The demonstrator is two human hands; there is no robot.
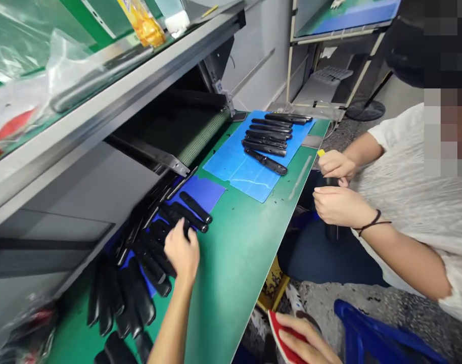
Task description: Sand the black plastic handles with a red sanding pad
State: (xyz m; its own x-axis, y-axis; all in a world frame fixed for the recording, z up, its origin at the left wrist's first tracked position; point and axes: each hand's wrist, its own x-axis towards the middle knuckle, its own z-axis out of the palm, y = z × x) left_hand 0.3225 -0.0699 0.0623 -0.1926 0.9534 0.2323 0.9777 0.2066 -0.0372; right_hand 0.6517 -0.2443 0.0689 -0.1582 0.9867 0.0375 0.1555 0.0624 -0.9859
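My left hand [182, 250] reaches into a pile on the bench, its thumb and fingers closed around the end of a black plastic handle-shaped part [172, 214]. Similar long black parts [149, 263] lie side by side around it, partly on a blue sheet [208, 192]. At the bottom edge, my right hand [305, 341] grips a flat red piece with a pale edge [282, 333], beyond the bench's front edge. The frame cuts off part of that hand, and the exact kind of the red piece cannot be made out.
On the green bench [231, 258], a light blue mat [249, 184] bears a row of black parts [267, 136]. At right, a seated co-worker's hands [337, 187] hold a black part and something yellow. A metal-edged shelf [140, 65] overhangs; a blue stool [382, 333] stands below.
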